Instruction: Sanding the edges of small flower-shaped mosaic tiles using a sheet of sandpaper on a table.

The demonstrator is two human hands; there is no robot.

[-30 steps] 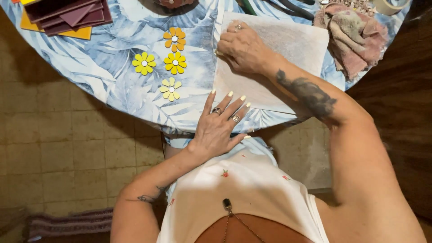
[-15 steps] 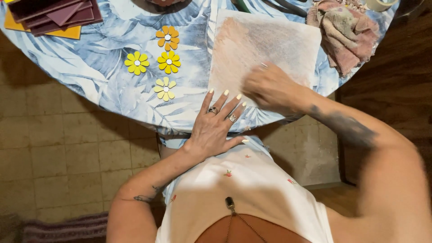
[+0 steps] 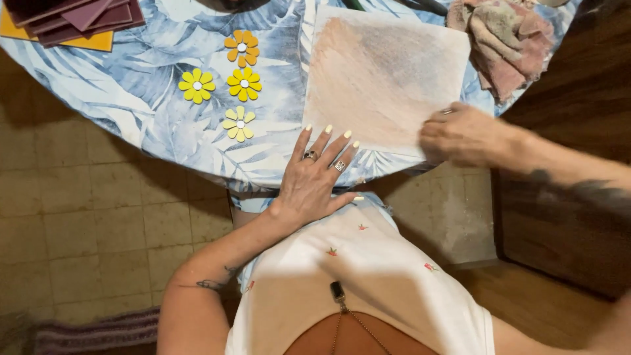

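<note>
A pale square sheet (image 3: 384,79) smeared with reddish-brown lies flat on the leaf-print tablecloth (image 3: 131,85), near the table's near edge. The left hand (image 3: 315,177) rests flat just beside the sheet's near left corner, fingers spread. The right hand (image 3: 460,135), blurred, sits at its near right corner, fingers curled; what they grip cannot be told. Four flower cut-outs (image 3: 227,82) lie left, a crumpled rag (image 3: 506,39) far right.

Home craft table (image 3: 131,85), tiled floor (image 3: 98,217)

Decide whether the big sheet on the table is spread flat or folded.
Spread flat: the sheet lies open on the table, all edges showing, with the left hand pressing its near edge.
</note>
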